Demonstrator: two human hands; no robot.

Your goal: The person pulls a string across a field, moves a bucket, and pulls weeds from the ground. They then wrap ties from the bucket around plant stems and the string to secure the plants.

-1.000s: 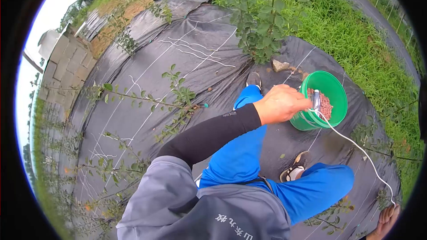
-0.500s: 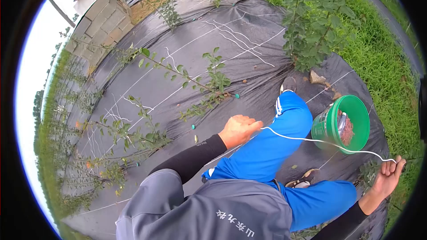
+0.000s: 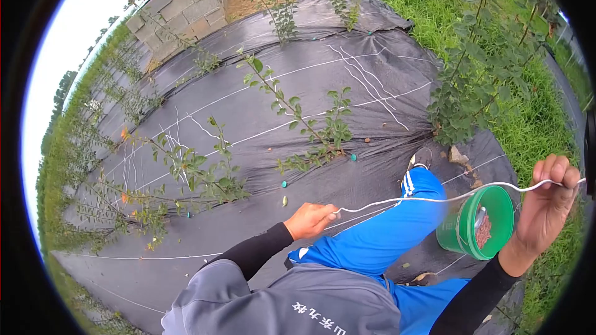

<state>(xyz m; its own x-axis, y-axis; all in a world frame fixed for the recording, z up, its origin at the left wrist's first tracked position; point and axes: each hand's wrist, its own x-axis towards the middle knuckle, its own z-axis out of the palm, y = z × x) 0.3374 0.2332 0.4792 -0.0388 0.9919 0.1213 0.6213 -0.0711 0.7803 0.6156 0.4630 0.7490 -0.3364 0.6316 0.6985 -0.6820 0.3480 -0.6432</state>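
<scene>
Left hand (image 3: 308,221) grips one end of a white cord (image 3: 397,201) between its closed fingertips; right hand (image 3: 546,211) is raised and pinches the same cord farther along, with a short part of it passing beyond the fingers. Between both hands the cord hangs in a loose curve, above the blue trousers (image 3: 391,236) of the person; it passes across the view of the green bucket (image 3: 454,231)'s rim, but whether it touches there, I cannot tell. Bucket stands near the right hand, beside the knee; inside it are reddish granules (image 3: 483,233) and a silvery object (image 3: 480,216), whose kind is not clear. One shoe (image 3: 422,158) rests on black ground sheet (image 3: 248,130), near a stone (image 3: 457,154); farther out, several loose white strings (image 3: 367,85) lie on this sheet, between a leafy plant (image 3: 310,131) and a taller bush (image 3: 475,87); green grass (image 3: 546,127) borders the sheet, and a block wall (image 3: 180,12) stands at far left.
</scene>
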